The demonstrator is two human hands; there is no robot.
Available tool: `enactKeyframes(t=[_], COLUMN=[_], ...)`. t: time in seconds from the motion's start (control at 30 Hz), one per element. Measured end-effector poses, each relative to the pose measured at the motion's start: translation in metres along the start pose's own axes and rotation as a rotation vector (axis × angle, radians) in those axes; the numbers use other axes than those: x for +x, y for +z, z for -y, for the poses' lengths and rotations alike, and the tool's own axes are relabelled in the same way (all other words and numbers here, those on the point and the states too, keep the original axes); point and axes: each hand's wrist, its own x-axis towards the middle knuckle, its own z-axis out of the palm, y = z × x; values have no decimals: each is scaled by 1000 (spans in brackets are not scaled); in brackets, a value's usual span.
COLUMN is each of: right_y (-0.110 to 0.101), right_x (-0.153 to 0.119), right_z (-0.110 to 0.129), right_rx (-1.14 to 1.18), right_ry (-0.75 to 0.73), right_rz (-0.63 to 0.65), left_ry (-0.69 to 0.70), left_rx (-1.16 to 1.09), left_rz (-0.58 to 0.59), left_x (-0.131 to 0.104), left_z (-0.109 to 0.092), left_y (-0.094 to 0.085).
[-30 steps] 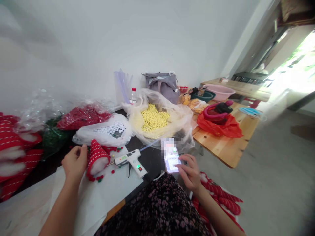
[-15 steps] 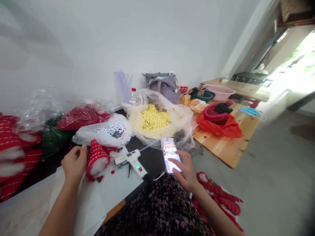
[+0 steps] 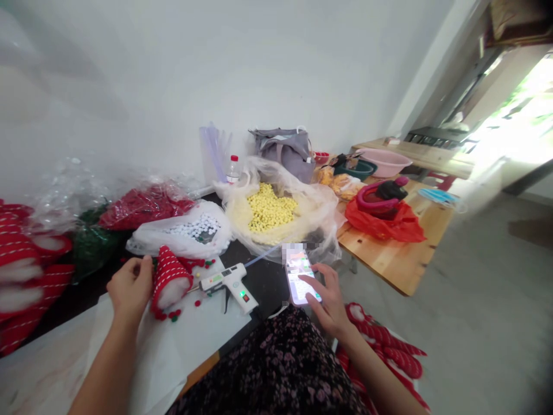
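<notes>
My right hand [image 3: 326,302] is over a lit phone [image 3: 301,279], its fingers apart and reaching across the screen; the phone lies near the table's edge. My left hand [image 3: 129,288] rests on the table with fingers curled together, and anything between the fingertips is hidden. Just right of it stands a red cone-shaped knitted hat [image 3: 170,282] with white stitched lines and white stuffing showing at its opening. A white glue gun [image 3: 231,283] with a green light lies beside the hat, its nozzle toward it. Small red and green pompoms [image 3: 174,316] are scattered around the hat.
Behind are a bag of yellow beads or pompoms [image 3: 270,210], a bag of white ones [image 3: 196,227] and a red-filled bag [image 3: 144,204]. Striped red pieces [image 3: 19,271] pile up at left. A wooden table [image 3: 401,265] stands at right, holding a red plastic bag [image 3: 384,222].
The fingers of my right hand have shifted slightly right and up over the phone screen. My left hand, the hat and the glue gun stay where they were.
</notes>
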Motion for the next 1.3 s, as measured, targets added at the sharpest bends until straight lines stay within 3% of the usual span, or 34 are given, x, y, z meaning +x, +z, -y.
enactKeyframes(t=[0.5,0.73,1.1,1.3], right_y=[-1,-6,-8,-2], right_x=[-6,-2,-4,2], right_z=[-7,-2,-4,-1], right_rx=[-28,60,9,-8], right_ry=[33,-130,-62,-63], right_rz=[-169,-54,-178,-57], left_ry=[-3,13,-5,-9], left_rx=[11,7,5,5], left_rz=[5,6,10,14], left_x=[-2,0,-2,-4], left_z=[-5,-1,-7,-10], left_y=[-2,-1,-4,-5])
